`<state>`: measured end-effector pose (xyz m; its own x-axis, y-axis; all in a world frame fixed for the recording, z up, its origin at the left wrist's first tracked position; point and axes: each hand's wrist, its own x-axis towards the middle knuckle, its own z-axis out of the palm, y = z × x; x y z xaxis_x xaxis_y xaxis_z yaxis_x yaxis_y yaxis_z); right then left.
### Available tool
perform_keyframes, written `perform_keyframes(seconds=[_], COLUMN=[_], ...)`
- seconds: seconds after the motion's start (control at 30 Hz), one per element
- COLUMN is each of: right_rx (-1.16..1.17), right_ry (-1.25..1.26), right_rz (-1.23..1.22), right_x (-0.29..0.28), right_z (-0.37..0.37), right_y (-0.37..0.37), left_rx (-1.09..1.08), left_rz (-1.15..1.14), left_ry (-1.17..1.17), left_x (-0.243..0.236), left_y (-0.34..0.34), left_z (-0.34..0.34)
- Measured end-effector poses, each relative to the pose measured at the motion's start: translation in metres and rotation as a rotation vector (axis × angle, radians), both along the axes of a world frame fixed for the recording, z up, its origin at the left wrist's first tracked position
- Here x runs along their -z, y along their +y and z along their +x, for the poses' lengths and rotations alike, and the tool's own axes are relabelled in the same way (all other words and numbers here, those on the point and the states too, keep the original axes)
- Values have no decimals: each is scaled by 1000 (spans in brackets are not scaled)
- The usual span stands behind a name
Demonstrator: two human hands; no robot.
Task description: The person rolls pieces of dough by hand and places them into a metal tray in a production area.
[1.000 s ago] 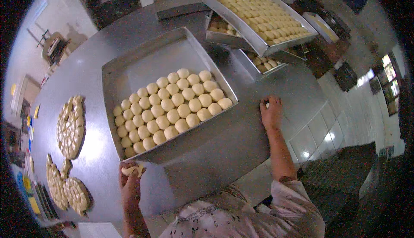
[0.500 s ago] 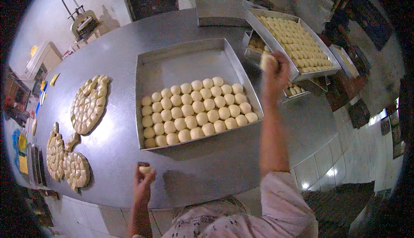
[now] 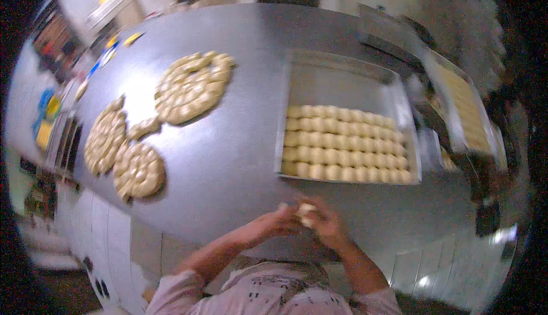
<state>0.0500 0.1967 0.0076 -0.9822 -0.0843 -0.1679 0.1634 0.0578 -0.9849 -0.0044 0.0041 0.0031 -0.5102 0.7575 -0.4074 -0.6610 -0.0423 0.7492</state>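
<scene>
Over the near side of the steel table point(image 3: 228, 161), my two hands are close together in front of the tray. My right hand point(image 3: 326, 226) closes on a pale piece of dough point(image 3: 307, 214). Right beside it, my left hand point(image 3: 279, 220) has fingers smeared by motion, so its grip does not show. Just beyond them lies a deep metal tray point(image 3: 351, 64), its near part filled with rows of round dough balls point(image 3: 348, 144) and its far part bare.
At left on the table lie a large round cluster of dough pieces point(image 3: 191, 89) and two smaller ones point(image 3: 138, 169) point(image 3: 107, 138). Another tray of dough point(image 3: 465, 106) stands at the far right, with a metal box point(image 3: 391, 35) behind it.
My view has swung left, so the tray appears further right. My right hand has come back from the tilted tray at the right, and both hands are now together.
</scene>
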Motion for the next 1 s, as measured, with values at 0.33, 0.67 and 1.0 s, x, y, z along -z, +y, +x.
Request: perform_keyframes(seconds=[0.33, 0.67, 1.0], right_rx=[860, 1011, 963], right_ry=[-123, -86, -161], right_rz=[1606, 1392, 1251], right_x=[101, 94, 76], right_z=[80, 104, 106], right_y=[185, 217, 252], left_rx=[-790, -631, -465], left_rz=[-1605, -1952, -1548], left_ry=[1444, 1331, 1115], left_x=[43, 47, 48], left_y=[-212, -231, -204], left_z=[-75, -65, -56])
